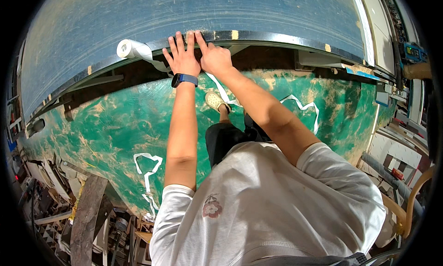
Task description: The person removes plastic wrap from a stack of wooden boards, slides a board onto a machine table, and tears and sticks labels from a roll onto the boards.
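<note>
My left hand (185, 60) lies with spread fingers over the dark front edge (161, 42) of a blue-grey table (230, 10); a blue-banded watch is on the wrist. Right beside it, my right hand (216, 59) stretches its index finger to the same edge. Its other fingers are curled, and whatever they hold is hidden. A roll of white strip (130, 49) lies on the edge left of my hands. Its loose end runs down behind my left wrist. Another length of white strip (218, 87) hangs below my right hand toward the floor.
Crumpled white strips lie on the green, dusty floor (115, 109), one left (147, 167) and one right (304, 105) of me. My foot in a pale clog (213, 101) stands under the table edge. Wooden offcuts (85, 220) pile up at lower left; boards (397, 148) lean at right.
</note>
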The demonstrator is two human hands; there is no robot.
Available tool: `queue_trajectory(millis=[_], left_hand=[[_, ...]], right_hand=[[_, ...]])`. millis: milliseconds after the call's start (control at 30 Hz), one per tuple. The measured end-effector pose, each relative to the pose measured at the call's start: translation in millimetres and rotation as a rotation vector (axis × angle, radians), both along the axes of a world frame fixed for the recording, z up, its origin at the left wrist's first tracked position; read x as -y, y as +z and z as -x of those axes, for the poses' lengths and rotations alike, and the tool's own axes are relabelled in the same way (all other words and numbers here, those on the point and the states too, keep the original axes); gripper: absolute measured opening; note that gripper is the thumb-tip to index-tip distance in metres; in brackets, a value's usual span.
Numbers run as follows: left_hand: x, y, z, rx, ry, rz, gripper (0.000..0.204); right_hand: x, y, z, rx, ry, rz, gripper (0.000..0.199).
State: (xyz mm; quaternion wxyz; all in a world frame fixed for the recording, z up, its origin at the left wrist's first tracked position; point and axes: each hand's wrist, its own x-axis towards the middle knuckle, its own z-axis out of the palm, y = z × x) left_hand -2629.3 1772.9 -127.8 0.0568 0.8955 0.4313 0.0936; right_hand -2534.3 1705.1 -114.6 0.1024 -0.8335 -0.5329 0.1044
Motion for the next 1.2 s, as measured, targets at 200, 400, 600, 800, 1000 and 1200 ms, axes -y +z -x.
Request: queue_trajectory(millis=[200,400,600,800,1000,1200], left_hand=[[0.8,-1.4,0.8,0.015,-0.012,-0.059,0.065],[14.8,7.5,21.9,0.167,0.057,-0.099,0.076],[50.6,-15.7,61.3,0.26,0.12,0.022,0.068],[26.6,4.9,42.2,0.303,0.17,0.14,0.069],[-6.6,6.8,21.6,0.169,0.16,0.359,0.086],[-12.3,7.0,6.1,0.008,0.062,0.371,0.088]], right_hand=[[-1.2,0.6,-0.2,0.025,0.024,-0.015,0.083],[26.3,14.4,-9.9,0.01,0.022,-0.249,0.063],[157.9,-31.7,-57.3,0.058,0.038,-0.077,0.01],[168.4,-44.5,-73.3,0.001,-0.108,0.119,0.028],[40.1,36.6,-18.0,-0.268,-0.124,0.152,0.091],[6.2,21.2,-6.0,-0.225,-0.158,0.162,0.092]])
